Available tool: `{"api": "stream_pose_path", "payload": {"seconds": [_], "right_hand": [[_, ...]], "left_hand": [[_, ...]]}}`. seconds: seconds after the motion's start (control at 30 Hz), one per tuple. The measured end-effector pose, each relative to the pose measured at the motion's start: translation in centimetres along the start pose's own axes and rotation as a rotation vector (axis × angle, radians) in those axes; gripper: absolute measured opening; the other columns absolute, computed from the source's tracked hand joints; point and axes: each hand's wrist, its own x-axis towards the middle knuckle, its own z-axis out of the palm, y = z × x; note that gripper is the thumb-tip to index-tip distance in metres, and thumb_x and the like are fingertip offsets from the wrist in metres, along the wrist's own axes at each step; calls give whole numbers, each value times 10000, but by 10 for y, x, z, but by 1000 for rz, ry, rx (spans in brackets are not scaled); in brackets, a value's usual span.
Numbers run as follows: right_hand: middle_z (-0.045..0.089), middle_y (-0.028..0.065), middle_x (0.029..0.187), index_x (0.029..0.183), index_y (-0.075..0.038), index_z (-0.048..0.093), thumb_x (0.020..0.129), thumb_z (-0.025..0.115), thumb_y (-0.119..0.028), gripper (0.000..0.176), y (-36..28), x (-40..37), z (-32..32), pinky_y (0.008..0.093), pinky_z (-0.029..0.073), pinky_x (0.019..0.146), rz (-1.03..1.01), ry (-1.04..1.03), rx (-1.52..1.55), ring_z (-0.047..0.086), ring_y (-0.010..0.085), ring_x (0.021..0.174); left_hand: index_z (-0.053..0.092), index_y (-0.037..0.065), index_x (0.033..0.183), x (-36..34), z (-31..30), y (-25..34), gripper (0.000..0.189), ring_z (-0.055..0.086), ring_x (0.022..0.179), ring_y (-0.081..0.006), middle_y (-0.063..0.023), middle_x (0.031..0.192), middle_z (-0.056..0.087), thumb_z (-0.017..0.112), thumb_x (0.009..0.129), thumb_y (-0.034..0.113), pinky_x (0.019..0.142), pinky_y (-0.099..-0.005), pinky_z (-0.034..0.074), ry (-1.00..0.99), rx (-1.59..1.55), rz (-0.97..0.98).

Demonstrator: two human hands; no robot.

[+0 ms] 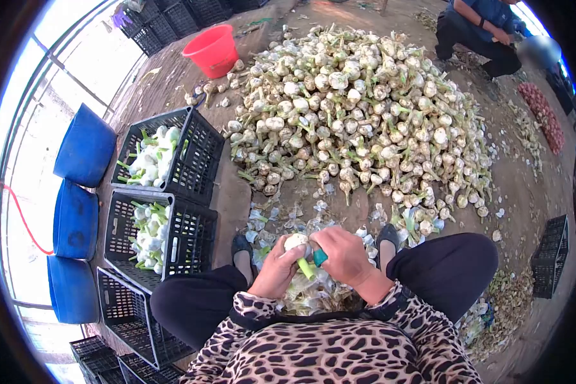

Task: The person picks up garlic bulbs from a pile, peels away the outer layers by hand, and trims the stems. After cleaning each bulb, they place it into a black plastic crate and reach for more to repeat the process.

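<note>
A white garlic bulb [296, 242] with a short green stem is held in my left hand [276, 265], fingers closed around it, the stem pointing down toward me. Right against the bulb, my right hand [345, 255] is closed, its thumb and fingers at the bulb's side. From under its fingers shows a green piece [319, 257], like the end of a tool handle; the rest is hidden by the hand. Below both hands, peeled garlic skins [313, 294] lie on the ground between my feet.
Ahead rises a big heap of unpeeled garlic [358, 109]. On the left, black crates [201, 160] hold white bulbs, beside blue tubs [77, 217]. A red basin [212, 52] stands behind. Another person [477, 29] crouches at far right, near a red net sack [541, 115].
</note>
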Motion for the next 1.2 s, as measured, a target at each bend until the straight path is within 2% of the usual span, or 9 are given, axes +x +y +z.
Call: {"api": "stream_pose_path", "payload": {"seconds": [0.33, 0.43, 0.53, 0.77, 0.9, 0.97, 1.1, 1.17, 1.2], "right_hand": [[613, 111, 858, 957, -53, 572, 683, 565, -39, 274, 42, -7, 5, 379, 493, 676, 260, -69, -237, 597, 292, 840], [642, 151, 900, 980, -43, 601, 725, 549, -30, 261, 66, -16, 10, 404, 494, 716, 597, -718, -447, 613, 333, 863], [652, 171, 929, 961, -38, 629, 765, 513, -12, 229, 51, -23, 10, 420, 493, 745, 512, -803, -184, 618, 373, 866], [621, 122, 1071, 1166, -67, 565, 780, 607, -24, 391, 7, 4, 5, 344, 483, 826, 450, -192, 779, 597, 272, 1004], [582, 104, 1132, 1206, -18, 528, 820, 590, 38, 395, 35, -9, 43, 297, 481, 837, 524, -328, 805, 574, 170, 999], [605, 116, 1083, 1163, -8, 561, 824, 579, 34, 342, 57, -27, 53, 293, 487, 830, 684, -368, 758, 583, 179, 985], [641, 125, 1001, 1072, -15, 628, 835, 567, -29, 245, 132, -95, 102, 295, 522, 709, 749, -508, 466, 613, 171, 892], [657, 123, 975, 1084, -45, 635, 826, 578, -102, 270, 126, -95, 99, 328, 521, 679, 505, -601, 322, 625, 189, 839], [667, 133, 958, 1087, -66, 640, 807, 586, -150, 298, 114, -84, 94, 351, 501, 751, 766, -686, 364, 631, 229, 872]], "left_hand": [[393, 6, 1202, -9, 1, 11, 536, 551, 1022, -162, -85, 1110, 546, 682, 751, 17, 891, -265, 435, -221, 511, -112], [392, 18, 1192, -11, 2, 12, 540, 546, 1050, -165, -91, 1139, 550, 682, 738, -24, 896, -274, 439, -296, 358, -8], [349, 39, 1226, -6, -4, 10, 580, 527, 1092, -167, -98, 1190, 527, 630, 736, -96, 925, -297, 437, -171, 277, 107], [337, 23, 1287, 9, -15, -1, 635, 518, 1081, -178, -94, 1164, 510, 613, 725, -89, 903, -287, 445, 59, 639, 402], [384, 30, 1281, 8, -36, 2, 519, 569, 926, -174, -96, 1064, 571, 593, 808, -13, 795, -260, 466, 187, -23, 42], [425, 30, 1238, 13, -59, 5, 429, 573, 876, -180, -87, 1036, 585, 538, 831, -43, 769, -268, 476, 344, -237, 117], [505, 51, 1104, -25, -76, 72, 405, 598, 907, -217, -123, 997, 605, 371, 970, 409, 809, -313, 503, 456, -719, 862], [505, 67, 1098, -27, -78, 79, 402, 575, 1003, -236, -131, 1045, 592, 399, 960, 429, 836, -316, 504, 530, -785, 764], [501, 79, 1100, -17, -75, 67, 371, 562, 1011, -245, -124, 1068, 583, 422, 957, 413, 822, -312, 503, 509, -708, 680]]}}
